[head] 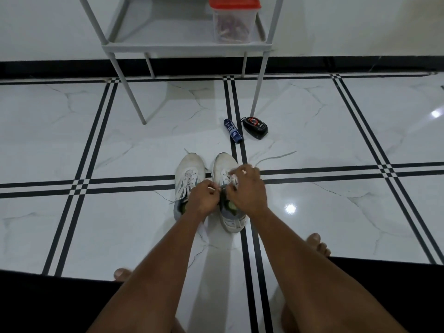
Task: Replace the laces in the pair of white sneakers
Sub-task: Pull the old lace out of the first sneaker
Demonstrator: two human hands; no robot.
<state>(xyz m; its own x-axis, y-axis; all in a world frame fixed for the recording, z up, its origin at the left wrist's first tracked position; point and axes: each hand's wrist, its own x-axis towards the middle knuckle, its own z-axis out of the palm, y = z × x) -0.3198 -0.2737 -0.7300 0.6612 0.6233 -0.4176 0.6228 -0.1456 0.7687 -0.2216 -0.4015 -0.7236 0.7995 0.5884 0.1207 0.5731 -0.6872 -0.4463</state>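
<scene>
Two white sneakers stand side by side on the tiled floor, toes pointing away from me. The left sneaker (189, 174) has its lace threaded, with loose ends trailing. Over the right sneaker (224, 164) both hands work at the eyelets. My left hand (204, 200) pinches a white lace end near the tongue. My right hand (247, 188) curls over the upper eyelets and grips the lace there. A loose white lace (276, 157) runs from under my right hand out across the floor to the right. The eyelets under my hands are hidden.
A blue spray can (233, 130) lies beyond the sneakers, beside a black shoe polish sponge (255, 127). A grey metal rack (185, 45) stands at the wall, carrying a clear box with a red lid (234, 19). My bare feet (317, 243) rest near the front.
</scene>
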